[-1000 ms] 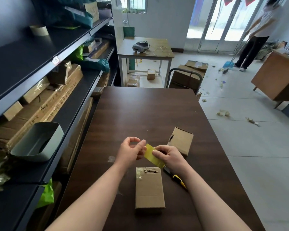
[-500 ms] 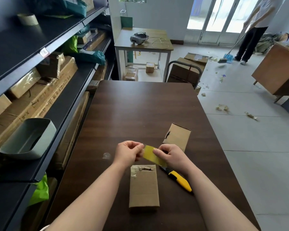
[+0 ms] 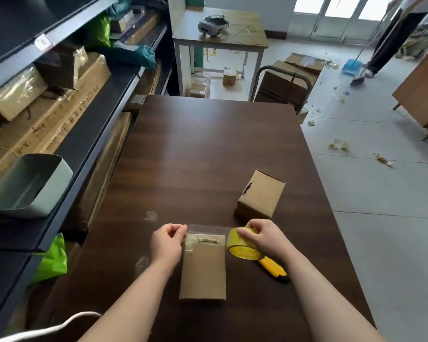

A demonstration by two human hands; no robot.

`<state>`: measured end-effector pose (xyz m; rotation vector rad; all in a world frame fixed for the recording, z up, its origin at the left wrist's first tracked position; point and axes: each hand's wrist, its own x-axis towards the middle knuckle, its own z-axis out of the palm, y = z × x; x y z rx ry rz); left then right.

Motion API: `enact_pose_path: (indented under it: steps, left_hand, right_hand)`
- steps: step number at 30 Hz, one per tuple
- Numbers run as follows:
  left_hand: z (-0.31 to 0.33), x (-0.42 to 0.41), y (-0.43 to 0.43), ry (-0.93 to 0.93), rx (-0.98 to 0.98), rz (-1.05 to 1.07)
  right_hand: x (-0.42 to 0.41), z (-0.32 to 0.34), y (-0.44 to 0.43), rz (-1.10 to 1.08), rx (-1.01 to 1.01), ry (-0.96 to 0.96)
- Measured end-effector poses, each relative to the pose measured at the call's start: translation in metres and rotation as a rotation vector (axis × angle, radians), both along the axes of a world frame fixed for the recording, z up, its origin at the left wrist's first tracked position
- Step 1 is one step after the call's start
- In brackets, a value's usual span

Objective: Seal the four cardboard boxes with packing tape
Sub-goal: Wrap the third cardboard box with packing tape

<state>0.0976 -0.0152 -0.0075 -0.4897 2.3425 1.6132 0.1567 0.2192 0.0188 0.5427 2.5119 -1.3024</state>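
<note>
A small cardboard box (image 3: 203, 270) lies flat on the dark wooden table (image 3: 208, 144) right in front of me. My right hand (image 3: 265, 236) grips a yellow roll of packing tape (image 3: 242, 245) just right of the box's far end. My left hand (image 3: 167, 240) pinches the free end of the clear tape strip (image 3: 205, 229), which stretches across the far end of the box. A second cardboard box (image 3: 260, 196) stands tilted on the table, further back on the right.
A yellow utility knife (image 3: 273, 267) lies beside the roll under my right wrist. Black shelves (image 3: 89, 99) with cartons and a grey bin (image 3: 27, 186) run along the left. A person (image 3: 391, 38) sweeps the floor far right. A cart of boxes (image 3: 287, 82) stands beyond the table.
My hands have moved apart and lower. The tape strip is now pulled out across the box's far end, with the roll off to the right. The view has tilted downward.
</note>
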Motion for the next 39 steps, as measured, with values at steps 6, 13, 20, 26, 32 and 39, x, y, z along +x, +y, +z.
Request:
enact_pose_path:
  steps: [6, 13, 20, 26, 32, 39]
  left_hand:
    - [-0.011, 0.001, 0.000, -0.010, -0.244, -0.074]
    - [-0.016, 0.004, 0.003, -0.044, -0.247, -0.050]
    - [-0.016, 0.006, 0.005, -0.032, -0.257, -0.041]
    - [-0.018, 0.006, 0.008, -0.044, -0.289, -0.039]
    - [-0.021, 0.005, 0.011, -0.056, -0.386, -0.097]
    - [-0.025, 0.001, 0.007, 0.047, -0.387, -0.187]
  right_hand:
    - [-0.005, -0.025, 0.001, 0.044, 0.107, -0.076]
    - [-0.011, -0.033, 0.000, 0.085, 0.161, -0.099]
    - [-0.011, -0.037, -0.001, 0.097, 0.181, -0.130]
    - [-0.010, -0.037, -0.003, 0.105, 0.194, -0.136]
    - [-0.008, -0.038, -0.004, 0.115, 0.200, -0.148]
    - [-0.002, -0.044, -0.011, 0.086, 0.167, -0.171]
